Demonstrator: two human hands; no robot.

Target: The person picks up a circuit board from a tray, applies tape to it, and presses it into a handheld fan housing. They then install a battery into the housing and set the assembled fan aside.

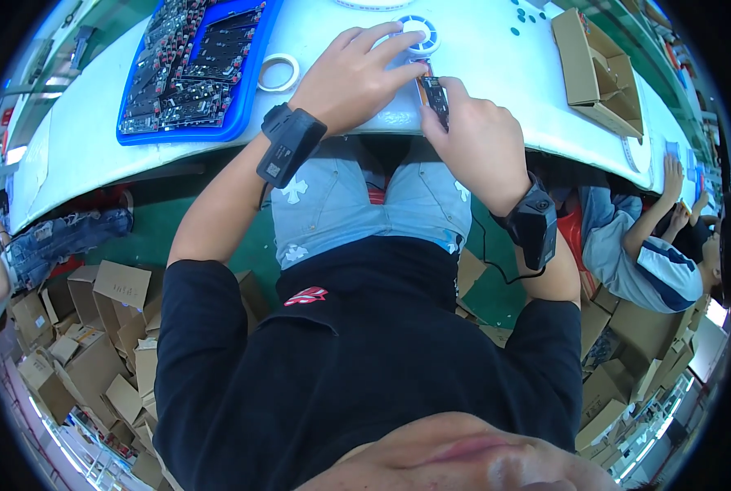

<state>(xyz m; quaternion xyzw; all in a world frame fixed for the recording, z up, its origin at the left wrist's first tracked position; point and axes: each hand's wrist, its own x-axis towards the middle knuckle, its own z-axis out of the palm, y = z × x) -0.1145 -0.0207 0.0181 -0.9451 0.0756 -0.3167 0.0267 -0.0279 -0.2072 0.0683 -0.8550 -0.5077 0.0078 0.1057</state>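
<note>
My right hand (484, 135) grips a slim black circuit board (436, 100) between thumb and fingers, just past the table's near edge. An orange-brown strip (422, 83) shows along the board's left side. To the left, my left hand (353, 82) is stretched out with its fingers apart. Its fingertips rest on a round white reel with a blue segmented ring (431, 34), while its thumb reaches the far end of the board. Whether the thumb presses on the board or only lies against it, I cannot tell.
A blue tray (242, 114) full of black circuit boards (177, 74) stands at the left. Beside it lies a white tape roll (278, 74). An open cardboard box (598, 74) sits at the right, with small green discs (516, 32) farther back. Another person (656, 254) sits at the right.
</note>
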